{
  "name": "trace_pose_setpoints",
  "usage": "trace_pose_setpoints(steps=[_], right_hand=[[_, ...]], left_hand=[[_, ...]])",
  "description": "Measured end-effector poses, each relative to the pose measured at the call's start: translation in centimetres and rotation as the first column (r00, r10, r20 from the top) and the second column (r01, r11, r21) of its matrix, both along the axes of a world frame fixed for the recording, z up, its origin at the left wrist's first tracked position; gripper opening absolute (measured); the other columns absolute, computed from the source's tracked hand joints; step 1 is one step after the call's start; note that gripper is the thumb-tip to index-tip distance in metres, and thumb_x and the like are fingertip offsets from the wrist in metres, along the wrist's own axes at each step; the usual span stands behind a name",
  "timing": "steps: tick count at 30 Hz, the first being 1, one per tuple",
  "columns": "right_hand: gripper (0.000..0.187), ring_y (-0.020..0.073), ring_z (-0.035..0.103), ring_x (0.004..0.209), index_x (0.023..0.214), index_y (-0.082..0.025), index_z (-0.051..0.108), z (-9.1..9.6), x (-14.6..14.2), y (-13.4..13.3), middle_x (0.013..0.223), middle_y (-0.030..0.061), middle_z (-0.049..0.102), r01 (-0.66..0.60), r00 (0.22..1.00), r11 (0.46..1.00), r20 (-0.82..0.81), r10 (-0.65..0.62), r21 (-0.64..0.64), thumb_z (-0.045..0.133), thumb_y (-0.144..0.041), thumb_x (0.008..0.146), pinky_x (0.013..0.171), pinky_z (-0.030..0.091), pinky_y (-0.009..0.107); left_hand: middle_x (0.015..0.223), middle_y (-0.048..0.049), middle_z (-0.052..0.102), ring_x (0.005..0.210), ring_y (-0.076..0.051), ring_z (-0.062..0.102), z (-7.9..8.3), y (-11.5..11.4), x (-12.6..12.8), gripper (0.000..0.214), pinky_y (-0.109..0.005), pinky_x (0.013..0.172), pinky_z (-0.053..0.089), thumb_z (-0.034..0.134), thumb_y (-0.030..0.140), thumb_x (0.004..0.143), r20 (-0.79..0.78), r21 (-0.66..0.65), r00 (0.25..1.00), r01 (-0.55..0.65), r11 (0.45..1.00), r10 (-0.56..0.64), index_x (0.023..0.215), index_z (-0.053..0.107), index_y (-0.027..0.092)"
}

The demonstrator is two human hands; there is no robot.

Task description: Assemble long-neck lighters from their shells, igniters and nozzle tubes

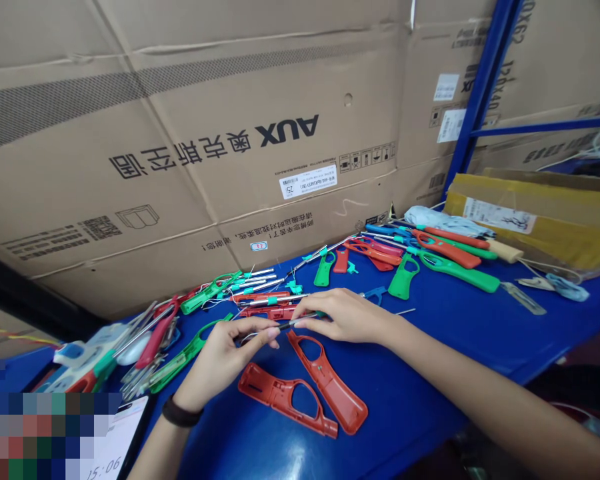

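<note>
View: head cam only, looking down over both forearms at a blue surface (410, 407) covered in plastic parts. They look like long-nosed gas lighters in pieces.

Left hand (220, 363): sits just left of centre, dark wristband (183, 412) on the wrist. Grip nearly closed, thumb and fingertips (273, 331) pinching a thin metal rod (289, 326).

Right hand (345, 317): comes in from 3 o'clock. Grip nearly closed here too, fingertips (305, 321) on the same rod, right next to the left hand's pinch. Can't tell if the two hands actually touch.

Rod: held roughly level between both hands, above the red parts. A fine wire seems to run off its left end, but it's hard to make out.

Handling tip: on something this skinny, a two-sided fingertip pinch beats a full-hand grab, since the rod is less likely to roll or bend.

Below the hands: two red half-shells (263, 390) lie at 6 o'clock, just beside each other, hollow sides up.

Around: a green half-shell (180, 360) lies at 9 o'clock, next to a mixed heap of parts (140, 360). Green and orange handles (445, 257) are spread out at 2 o'clock.

Behind: big AUX cartons (230, 133) line the back, with a blue steel rack (480, 87) at 1 o'clock and a yellow packet (530, 227) at 2 o'clock.
</note>
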State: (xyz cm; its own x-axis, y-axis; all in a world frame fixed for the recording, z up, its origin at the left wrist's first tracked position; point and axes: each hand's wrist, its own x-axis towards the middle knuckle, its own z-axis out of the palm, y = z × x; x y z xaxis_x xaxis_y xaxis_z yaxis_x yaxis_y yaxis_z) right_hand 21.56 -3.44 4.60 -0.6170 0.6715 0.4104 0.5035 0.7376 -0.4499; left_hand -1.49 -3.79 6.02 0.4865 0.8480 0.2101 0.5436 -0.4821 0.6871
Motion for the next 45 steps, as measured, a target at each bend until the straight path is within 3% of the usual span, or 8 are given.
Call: trace_pose_setpoints(steps=[7,12,14,18,21,33,40,45], right_hand=[[0.015,0.0153,0.065,0.088,0.099,-0.022,0.066,0.1,0.1,0.1,0.099,0.0012,0.071,0.032,0.999,0.999,0.016,-0.033,0.030,0.053,-0.028,0.092,0.073,0.046,0.026],[0.016,0.0160,0.066,0.088,0.098,-0.023,0.065,0.2,0.1,0.0,0.099,0.0001,0.071,0.045,0.998,0.998,0.036,-0.047,0.045,0.053,-0.032,0.092,0.070,0.045,0.026],[0.016,0.0159,0.066,0.087,0.097,-0.023,0.066,0.3,0.1,-0.1,0.098,0.0000,0.071,0.046,0.998,0.998,0.045,-0.048,0.043,0.053,-0.032,0.092,0.069,0.045,0.026],[0.017,0.0159,0.066,0.087,0.098,-0.023,0.066,0.4,0.2,-0.1,0.099,0.0002,0.071,0.036,0.998,0.999,0.043,-0.037,0.022,0.053,-0.032,0.093,0.071,0.045,0.026],[0.017,0.0164,0.066,0.088,0.099,-0.024,0.066,0.4,0.2,-0.1,0.100,0.0003,0.071,0.041,0.998,0.999,0.046,-0.042,0.011,0.053,-0.032,0.093,0.071,0.045,0.026],[0.016,0.0154,0.066,0.087,0.099,-0.024,0.064,0.0,0.0,-0.1,0.098,-0.0011,0.071,0.052,0.999,0.999,0.011,-0.052,0.007,0.053,-0.032,0.092,0.069,0.044,0.026],[0.014,0.0167,0.066,0.091,0.099,-0.022,0.064,-0.4,-0.2,0.1,0.100,0.0003,0.071,0.067,0.998,0.997,0.015,-0.067,0.044,0.054,-0.029,0.092,0.072,0.045,0.027],[0.016,0.0163,0.066,0.090,0.101,-0.024,0.065,-0.4,-0.4,-0.1,0.100,0.0004,0.071,0.035,0.999,0.999,0.012,-0.035,0.011,0.052,-0.029,0.093,0.073,0.046,0.026]], left_hand=[[0.066,-0.0028,0.070,0.057,-0.015,0.058,-0.4,0.1,0.2,0.037,-0.022,0.052,0.044,0.057,0.046,0.083,0.016,-0.044,0.999,-0.033,0.999,0.033,0.065,0.071,0.017],[0.039,0.0064,0.037,0.038,-0.007,0.025,-0.3,0.2,0.2,0.052,-0.020,0.039,0.022,0.045,0.056,0.086,0.053,-0.258,0.997,-0.041,0.965,0.057,0.065,0.070,0.015],[0.039,0.0067,0.035,0.038,-0.007,0.022,-0.1,0.1,0.2,0.055,-0.020,0.039,0.019,0.043,0.058,0.086,0.061,-0.305,0.997,-0.033,0.952,0.055,0.064,0.070,0.015],[0.057,-0.0005,0.063,0.043,-0.008,0.039,0.0,0.0,0.2,0.041,-0.019,0.041,0.031,0.054,0.051,0.083,0.082,-0.258,0.996,-0.011,0.966,0.033,0.073,0.071,0.016],[0.069,-0.0041,0.072,0.056,-0.014,0.057,-0.2,0.0,0.1,0.030,-0.023,0.054,0.046,0.060,0.045,0.081,0.104,-0.214,0.994,0.003,0.977,0.019,0.080,0.073,0.017],[0.074,-0.0038,0.073,0.073,-0.019,0.067,-0.9,0.1,0.6,0.029,-0.028,0.073,0.052,0.059,0.039,0.084,0.143,-0.080,0.990,-0.007,0.997,0.019,0.066,0.069,0.018],[0.075,-0.0020,0.074,0.071,-0.020,0.067,-1.2,-0.3,1.5,0.033,-0.025,0.065,0.050,0.055,0.039,0.085,0.063,0.013,0.994,-0.091,0.996,0.090,0.065,0.069,0.018],[0.073,-0.0019,0.074,0.072,-0.020,0.067,-0.9,-0.6,1.9,0.033,-0.024,0.068,0.049,0.056,0.039,0.084,0.057,-0.037,0.993,-0.097,0.995,0.099,0.064,0.069,0.017]])
